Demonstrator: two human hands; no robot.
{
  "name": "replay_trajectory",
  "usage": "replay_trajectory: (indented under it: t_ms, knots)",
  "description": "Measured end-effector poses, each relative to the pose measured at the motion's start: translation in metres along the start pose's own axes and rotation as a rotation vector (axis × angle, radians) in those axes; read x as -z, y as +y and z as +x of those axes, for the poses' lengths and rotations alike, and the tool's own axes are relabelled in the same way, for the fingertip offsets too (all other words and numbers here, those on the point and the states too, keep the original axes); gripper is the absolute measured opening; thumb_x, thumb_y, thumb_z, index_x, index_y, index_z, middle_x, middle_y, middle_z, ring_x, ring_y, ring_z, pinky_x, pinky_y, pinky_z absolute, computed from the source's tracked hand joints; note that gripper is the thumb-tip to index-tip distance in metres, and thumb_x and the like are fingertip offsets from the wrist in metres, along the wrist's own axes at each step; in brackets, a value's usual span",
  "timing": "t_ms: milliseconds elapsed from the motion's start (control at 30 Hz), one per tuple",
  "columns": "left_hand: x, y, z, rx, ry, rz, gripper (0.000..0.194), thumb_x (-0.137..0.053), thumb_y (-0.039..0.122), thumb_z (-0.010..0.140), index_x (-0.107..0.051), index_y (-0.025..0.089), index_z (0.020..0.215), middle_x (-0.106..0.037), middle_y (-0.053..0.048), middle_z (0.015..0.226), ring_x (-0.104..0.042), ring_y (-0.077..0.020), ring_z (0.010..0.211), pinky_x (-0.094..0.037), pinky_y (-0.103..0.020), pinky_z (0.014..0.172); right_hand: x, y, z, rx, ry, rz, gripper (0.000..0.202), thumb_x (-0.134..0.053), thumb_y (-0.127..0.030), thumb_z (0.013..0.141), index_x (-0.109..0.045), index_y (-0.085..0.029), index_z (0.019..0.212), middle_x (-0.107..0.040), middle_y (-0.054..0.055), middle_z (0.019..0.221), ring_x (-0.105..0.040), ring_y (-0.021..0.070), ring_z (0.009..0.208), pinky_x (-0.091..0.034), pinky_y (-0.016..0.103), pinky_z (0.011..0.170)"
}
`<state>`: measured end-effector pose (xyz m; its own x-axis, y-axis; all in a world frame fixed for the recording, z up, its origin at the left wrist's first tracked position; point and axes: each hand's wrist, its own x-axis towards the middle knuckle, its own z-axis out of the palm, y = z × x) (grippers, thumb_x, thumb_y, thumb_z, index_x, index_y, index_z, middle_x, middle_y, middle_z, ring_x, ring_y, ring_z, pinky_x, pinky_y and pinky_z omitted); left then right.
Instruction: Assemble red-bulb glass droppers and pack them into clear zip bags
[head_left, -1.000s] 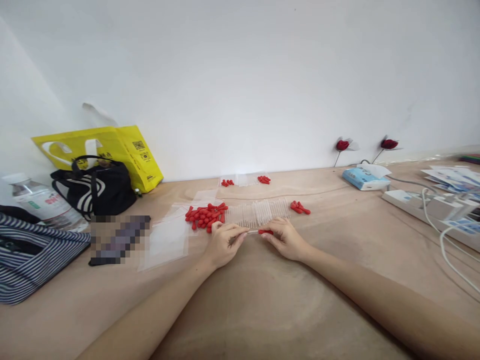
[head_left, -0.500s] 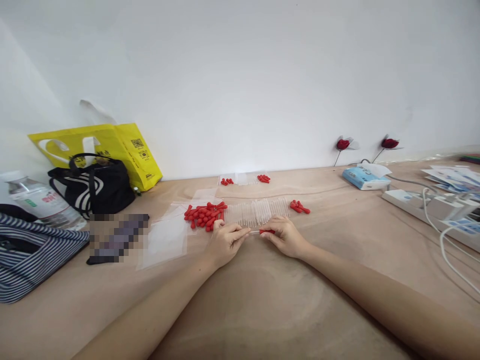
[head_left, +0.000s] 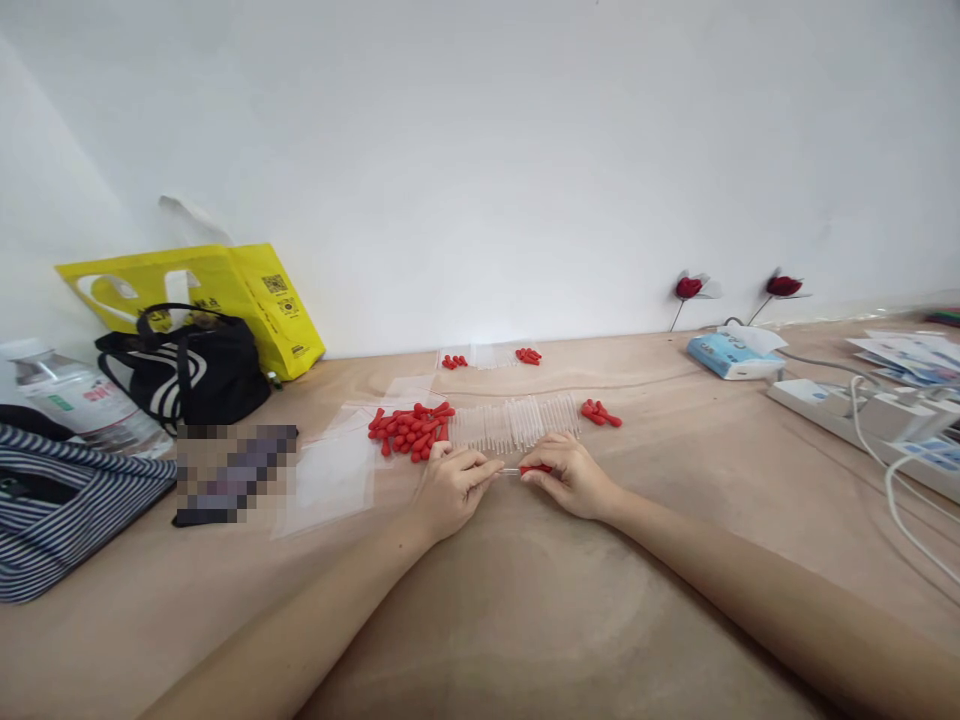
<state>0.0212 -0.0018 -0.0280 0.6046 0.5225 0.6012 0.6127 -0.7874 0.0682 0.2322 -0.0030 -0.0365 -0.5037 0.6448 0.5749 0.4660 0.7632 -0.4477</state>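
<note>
My left hand (head_left: pixel 454 488) pinches one end of a thin clear glass dropper tube (head_left: pixel 511 471), held level just above or on the table. The fingers of my right hand (head_left: pixel 576 480) are closed round a red rubber bulb (head_left: pixel 534 468) at the tube's other end; whether the tube sits inside the bulb is hidden. Behind my hands lies a row of clear glass dropper tubes (head_left: pixel 510 424), side by side. A heap of red rubber bulbs (head_left: pixel 409 430) borders it on the left, and a smaller group of red bulbs (head_left: pixel 600 412) on the right.
By the wall lie more red bulbs (head_left: pixel 529 356) and clear plastic (head_left: pixel 489 356). Flat clear bags (head_left: pixel 334 480) are left of the heap. Farther left stand a yellow bag (head_left: pixel 281 310), a black bag (head_left: pixel 217 370) and a bottle (head_left: pixel 82 395). Tissues (head_left: pixel 724 358) and a power strip (head_left: pixel 817 405) sit right.
My hands stay nearly in place, still gripping the tube and bulb. The view has shifted very slightly.
</note>
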Motion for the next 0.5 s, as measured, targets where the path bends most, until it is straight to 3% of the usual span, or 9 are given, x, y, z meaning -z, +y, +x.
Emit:
replay_trajectory:
  t_ms: [233, 500]
  knots:
    - [-0.0006, 0.0069, 0.0034, 0.002, 0.060, 0.024, 0.017, -0.046, 0.020, 0.084, -0.063, 0.021, 0.086, -0.068, 0.001, 0.072, -0.054, -0.0102, 0.061, -0.025, -0.033, 0.070, -0.0032, 0.0021, 0.0002, 0.006, 0.061, -0.089, 0.008, -0.052, -0.024, 0.080, -0.059, -0.019, 0.080, -0.062, 0.002, 0.071, -0.053, 0.0141, 0.072, -0.033, 0.032, 0.073]
    - [0.0021, 0.0104, 0.0044, -0.005, 0.072, 0.035, 0.017, -0.046, 0.018, 0.083, -0.063, 0.022, 0.086, -0.068, 0.002, 0.072, -0.056, -0.0106, 0.061, -0.028, -0.034, 0.072, -0.0033, -0.0034, 0.0019, 0.063, 0.023, -0.139, 0.011, -0.049, -0.024, 0.081, -0.058, -0.019, 0.083, -0.062, 0.003, 0.072, -0.053, 0.0150, 0.073, -0.032, 0.033, 0.075]
